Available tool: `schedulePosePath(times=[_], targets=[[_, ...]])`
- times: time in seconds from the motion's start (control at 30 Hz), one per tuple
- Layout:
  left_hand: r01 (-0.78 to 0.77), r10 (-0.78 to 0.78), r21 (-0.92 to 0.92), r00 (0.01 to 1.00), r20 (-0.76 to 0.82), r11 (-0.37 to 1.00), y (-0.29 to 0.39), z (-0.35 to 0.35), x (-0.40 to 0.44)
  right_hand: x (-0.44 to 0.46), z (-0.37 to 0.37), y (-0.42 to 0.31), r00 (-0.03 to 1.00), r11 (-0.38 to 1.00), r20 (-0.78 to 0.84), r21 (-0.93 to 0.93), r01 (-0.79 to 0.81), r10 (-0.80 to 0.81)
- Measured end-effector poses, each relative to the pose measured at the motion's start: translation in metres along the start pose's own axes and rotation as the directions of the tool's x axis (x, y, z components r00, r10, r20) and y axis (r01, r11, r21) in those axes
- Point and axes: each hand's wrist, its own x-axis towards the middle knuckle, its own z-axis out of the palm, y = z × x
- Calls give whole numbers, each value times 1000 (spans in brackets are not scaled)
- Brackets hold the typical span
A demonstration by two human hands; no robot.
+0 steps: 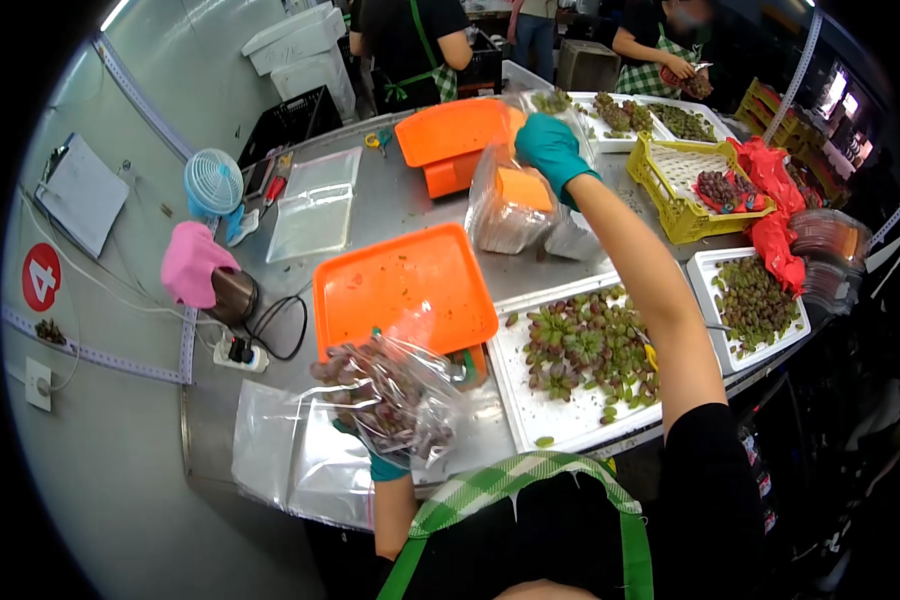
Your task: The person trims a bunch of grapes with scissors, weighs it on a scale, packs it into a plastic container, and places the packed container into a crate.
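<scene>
My left hand (382, 458), in a teal glove, is closed under a clear plastic bag (395, 395) of dark reddish grapes and holds it up over the near table edge. My right hand (552, 150), also gloved in teal, reaches far forward, its fingers curled and mostly hidden. Clear plastic and a few green grapes (550, 101) show beside it; what it grips cannot be made out. Just below that hand stands a stack of clear plastic packs (510, 225). An orange tray-topped scale (405, 290) sits behind the bag, and a second orange scale (452, 133) stands further back.
White trays of grapes (515, 400) (705, 268) lie at the right. A yellow crate (685, 228) holds bagged grapes. Flat plastic bags (315, 215) (265, 440), a blue fan (213, 183) and a power strip (240, 358) lie left. Co-workers (410, 50) (660, 50) stand opposite.
</scene>
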Motion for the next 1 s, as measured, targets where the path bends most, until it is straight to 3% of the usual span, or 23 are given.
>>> schedulePosePath(times=[0.1,0.17,0.3,0.4,0.43,0.47,0.5,0.6,0.67,0.77,0.8,0.9,1.0], targets=[[-92,89,51,995,54,994,24,11,5,-52,-11,-37,972,981,-153,53,189,-179],[-136,128,88,987,97,987,40,21,11,-101,2,-50,924,917,-112,128,378,-365],[-140,107,191,979,171,972,60,46,25,-174,45,-62,730,712,-203,164,682,-653],[-85,11,331,976,218,940,64,68,45,-208,70,-70,653,643,-54,132,754,-755],[-75,-14,424,979,203,902,62,77,54,-217,78,-74,666,660,30,177,730,-745],[-182,204,694,978,52,696,52,87,63,-221,87,-75,634,637,84,198,745,-768],[-34,-86,487,971,221,873,61,84,77,-222,92,-76,598,613,136,216,760,-790],[210,-304,510,947,107,834,52,107,107,-225,58,-81,678,688,122,179,703,-725],[337,-416,553,909,19,762,55,106,129,-229,47,-80,738,690,-21,338,640,-674],[439,-511,712,850,-130,548,54,111,152,-234,35,-81,825,695,-144,472,543,-547],[540,-618,674,770,-156,504,54,108,165,-233,33,-83,837,703,-148,478,528,-528],[573,-693,778,670,-265,257,38,101,190,-238,34,-91,881,764,-100,459,453,-462],[495,-766,869,558,-320,-2,11,109,196,-245,56,-93,907,826,-11,408,388,-420]])
